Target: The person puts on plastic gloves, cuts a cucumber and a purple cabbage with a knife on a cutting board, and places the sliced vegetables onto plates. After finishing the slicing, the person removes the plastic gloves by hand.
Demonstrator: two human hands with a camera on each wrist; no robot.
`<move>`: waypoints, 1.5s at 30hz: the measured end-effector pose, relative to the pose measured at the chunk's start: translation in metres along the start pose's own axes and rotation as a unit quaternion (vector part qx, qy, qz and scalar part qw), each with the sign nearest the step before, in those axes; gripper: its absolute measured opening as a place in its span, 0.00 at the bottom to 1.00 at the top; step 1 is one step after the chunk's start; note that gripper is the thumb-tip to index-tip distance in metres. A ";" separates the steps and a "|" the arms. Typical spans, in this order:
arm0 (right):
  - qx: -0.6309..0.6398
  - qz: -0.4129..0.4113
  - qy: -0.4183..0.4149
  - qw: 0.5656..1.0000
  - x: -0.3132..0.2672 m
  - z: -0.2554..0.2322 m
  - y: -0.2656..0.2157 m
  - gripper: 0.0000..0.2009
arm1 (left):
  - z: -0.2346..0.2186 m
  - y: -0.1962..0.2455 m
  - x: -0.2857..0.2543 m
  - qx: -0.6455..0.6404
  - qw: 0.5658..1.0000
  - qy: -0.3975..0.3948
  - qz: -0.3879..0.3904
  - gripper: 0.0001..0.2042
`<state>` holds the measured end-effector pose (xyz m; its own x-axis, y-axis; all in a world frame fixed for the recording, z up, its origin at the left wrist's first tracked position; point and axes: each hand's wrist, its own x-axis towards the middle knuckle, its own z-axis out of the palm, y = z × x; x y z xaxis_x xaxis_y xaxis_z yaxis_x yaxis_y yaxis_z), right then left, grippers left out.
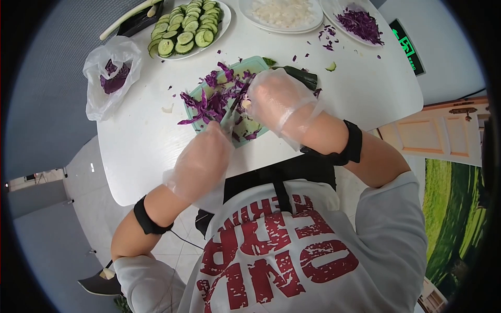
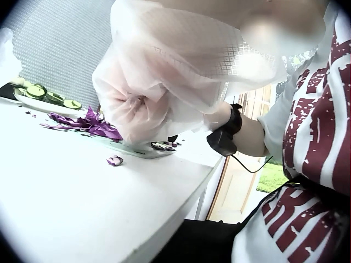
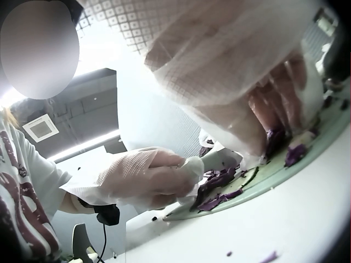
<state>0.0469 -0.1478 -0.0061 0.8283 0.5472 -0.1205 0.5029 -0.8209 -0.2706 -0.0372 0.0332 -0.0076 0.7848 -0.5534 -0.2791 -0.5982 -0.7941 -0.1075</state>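
Both hands wear clear plastic gloves over a pale green cutting board [image 1: 258, 63] strewn with shredded purple cabbage [image 1: 209, 107]. My left hand [image 1: 201, 161] grips a knife, its fingers curled around the handle; the grey blade [image 3: 222, 159] shows in the right wrist view, reaching over the board. Opposite it, my right hand [image 1: 279, 99] has its fingers bent down onto a piece of purple cabbage [image 3: 276, 140], holding it against the board close to the blade. The glove hides most of that piece.
Beyond the board stand a plate of cucumber slices [image 1: 185, 39], a plate of white shreds [image 1: 282, 13] and a plate of shredded cabbage [image 1: 360, 26]. A plastic bag [image 1: 96, 62] with cabbage lies left. A dark green cucumber piece [image 1: 302, 77] sits beside the right hand.
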 end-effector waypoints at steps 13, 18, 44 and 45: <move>0.003 -0.005 0.013 1.000 -0.001 -0.002 0.000 0.09 | 0.011 -0.001 -0.006 0.030 0.993 0.112 0.017 0.07; -0.025 -0.020 0.005 0.999 -0.001 -0.002 0.000 0.08 | 0.014 -0.005 0.020 -0.069 0.995 0.078 -0.014 0.06; 0.007 0.003 0.042 0.999 -0.001 0.005 0.003 0.19 | 0.000 -0.004 -0.021 -0.022 0.999 -0.035 -0.024 0.06; -0.003 0.001 0.039 0.999 -0.001 0.005 0.003 0.20 | 0.000 -0.003 -0.022 -0.017 0.999 -0.038 -0.015 0.06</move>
<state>0.0468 -0.1502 -0.0116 0.8462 0.5308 -0.0464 0.5020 -0.8234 -0.2647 -0.0522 0.0478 -0.0016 0.7869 -0.5092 -0.3487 -0.5673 -0.8192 -0.0840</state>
